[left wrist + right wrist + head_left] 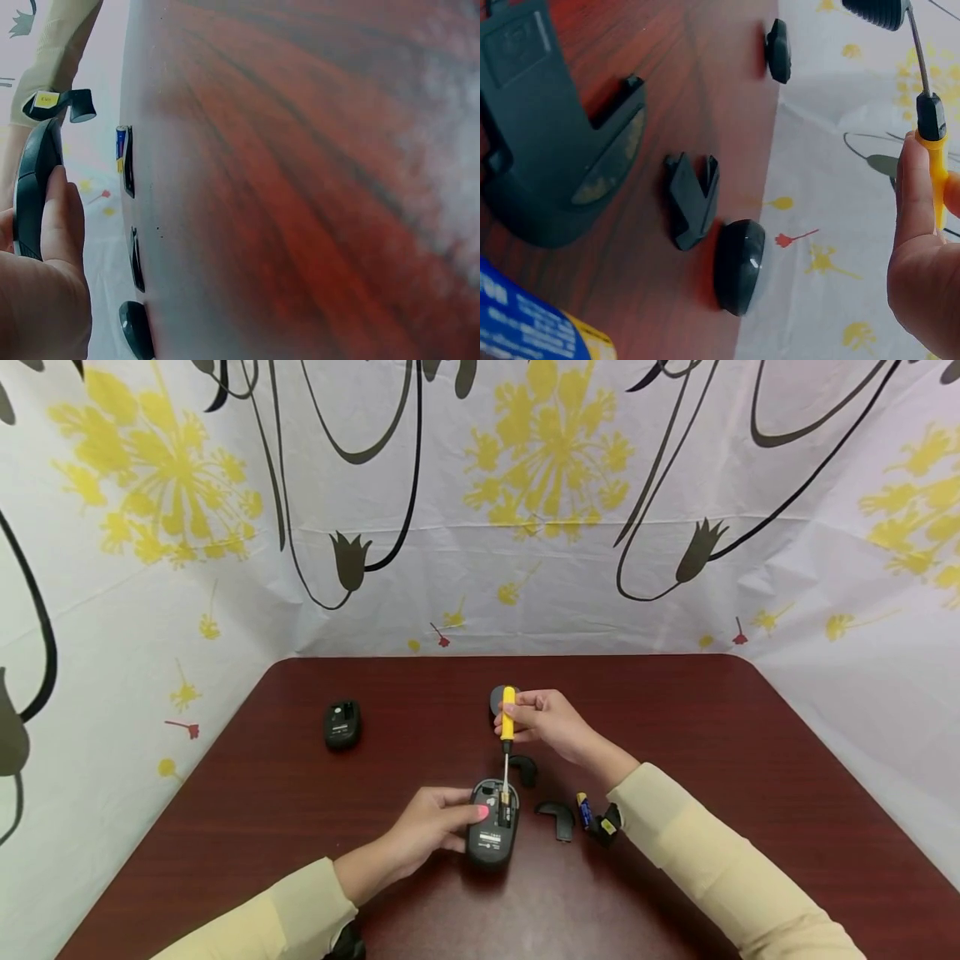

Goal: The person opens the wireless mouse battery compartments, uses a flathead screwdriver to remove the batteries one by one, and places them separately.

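Observation:
My left hand (435, 827) holds a black computer mouse (491, 852) with its underside up and its battery slot uncovered. In the left wrist view the mouse (34, 187) is seen edge-on, between thumb and fingers. My right hand (551, 720) grips a yellow-handled screwdriver (508, 710), shaft pointing down. Its tip meets the slot, beside a gold-coloured battery end (505, 797). In the right wrist view the screwdriver (934, 165) lies between thumb and fingers; only part of the mouse (876, 11) shows at the top edge.
Right of the held mouse lie two black battery covers, one nearer (558, 817) and one farther (522, 770). Beside them is a blue-and-gold battery (583, 810). An upturned mouse (342, 724) sits at the left; another mouse (497, 697) is partly behind my right hand.

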`<state>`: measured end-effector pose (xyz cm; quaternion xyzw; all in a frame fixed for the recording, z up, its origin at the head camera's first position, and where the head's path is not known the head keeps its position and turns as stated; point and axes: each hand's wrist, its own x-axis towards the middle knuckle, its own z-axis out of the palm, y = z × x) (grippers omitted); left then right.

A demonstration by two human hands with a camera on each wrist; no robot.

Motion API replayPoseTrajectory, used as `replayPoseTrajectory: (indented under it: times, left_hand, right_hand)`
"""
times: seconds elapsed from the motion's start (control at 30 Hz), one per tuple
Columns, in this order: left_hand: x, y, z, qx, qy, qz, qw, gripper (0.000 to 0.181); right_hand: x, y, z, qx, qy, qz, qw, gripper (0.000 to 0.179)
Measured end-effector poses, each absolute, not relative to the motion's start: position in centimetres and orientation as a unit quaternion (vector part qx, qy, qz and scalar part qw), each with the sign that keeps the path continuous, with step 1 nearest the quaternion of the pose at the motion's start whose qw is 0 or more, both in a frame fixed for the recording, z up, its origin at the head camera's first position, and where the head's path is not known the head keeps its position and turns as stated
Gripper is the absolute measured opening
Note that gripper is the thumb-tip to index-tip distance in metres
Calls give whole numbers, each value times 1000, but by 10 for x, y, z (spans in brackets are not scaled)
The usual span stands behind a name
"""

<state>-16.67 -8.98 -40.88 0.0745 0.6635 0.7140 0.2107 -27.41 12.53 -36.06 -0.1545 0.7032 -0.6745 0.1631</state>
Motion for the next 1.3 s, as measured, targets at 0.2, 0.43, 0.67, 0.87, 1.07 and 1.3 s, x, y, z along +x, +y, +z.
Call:
replayPoseTrajectory:
  times: [0.2, 0.43, 0.67, 0.87, 1.07, 1.3]
  left_hand:
    - [-166, -90, -410, 72, 668, 711, 206, 43]
    - [-165, -90, -411, 74, 667, 712, 205, 42]
    - [-165, -90, -412, 80, 659, 717, 211, 42]
    - [-166, -90, -412, 80, 662, 715, 211, 42]
    - [-166, -89, -411, 83, 662, 714, 210, 42]
    - [-167, -89, -413, 84, 662, 715, 208, 43]
  right_hand:
    - [-277, 124, -365, -145, 701, -676, 173, 29]
    - [-277, 123, -371, -116, 698, -683, 182, 28]
    - [-278, 124, -376, -88, 693, -688, 197, 34]
    - [-278, 124, -379, -78, 690, -689, 206, 35]
    - [-278, 123, -380, -69, 685, -694, 212, 39]
    - [-279, 124, -384, -72, 679, -697, 217, 40]
